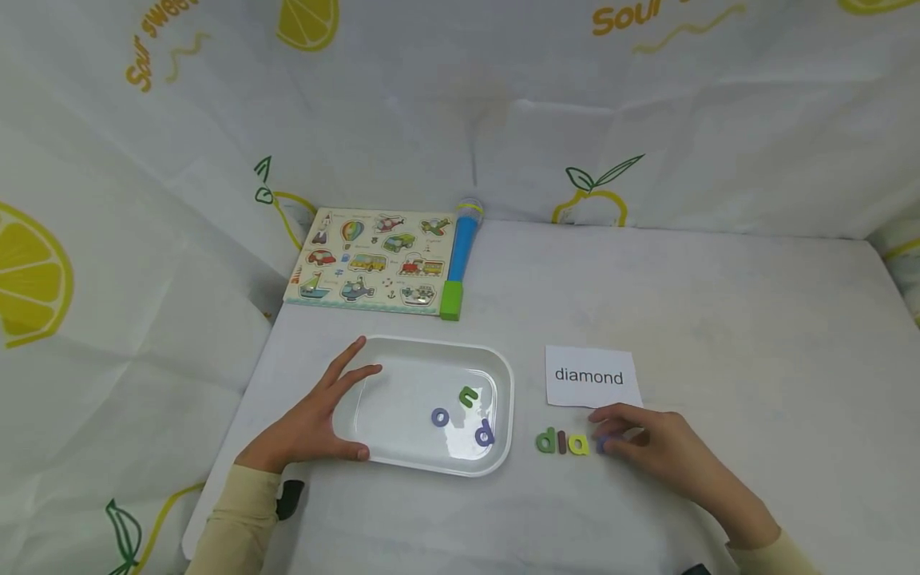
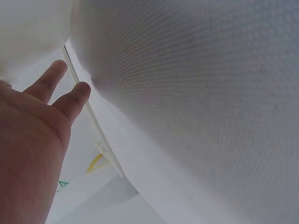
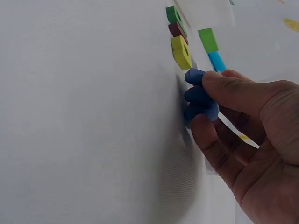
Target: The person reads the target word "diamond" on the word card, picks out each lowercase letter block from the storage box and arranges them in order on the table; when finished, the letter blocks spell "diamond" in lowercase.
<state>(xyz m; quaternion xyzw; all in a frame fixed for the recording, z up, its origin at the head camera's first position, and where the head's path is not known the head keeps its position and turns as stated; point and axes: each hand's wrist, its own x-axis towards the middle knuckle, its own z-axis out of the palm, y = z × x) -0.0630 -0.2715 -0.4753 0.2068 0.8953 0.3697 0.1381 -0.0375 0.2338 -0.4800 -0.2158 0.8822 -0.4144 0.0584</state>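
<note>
The left hand (image 1: 312, 423) is spread around the left end of the tray (image 1: 402, 415), with the thumb at the near rim; whether firm pressure is applied cannot be told. In the right half of the tray, three letters are yet to be set: purple o (image 1: 434, 418), green n (image 1: 468, 397) and purple d (image 1: 485, 435). To the right of the tray, green d (image 1: 545, 442), dark i (image 1: 562, 442) and yellow a (image 1: 578, 445) are set in a row on the desk (image 1: 719, 319), below the card (image 1: 591, 391) printed "diamond". Just beside the a, a blue letter, apparently m (image 3: 197, 96), is pinched between thumb and fingers of the right hand (image 1: 664, 449). Judged against the print, three of seven letters are placed and the fourth is in hand.

At the far left, the puzzle (image 1: 374, 275) is laid flat, with the mic (image 1: 462, 247) along its right edge; both are well apart from the row and appear out of the way. In the head view, the m and the card's lower right corner are partly covered by the right hand.
</note>
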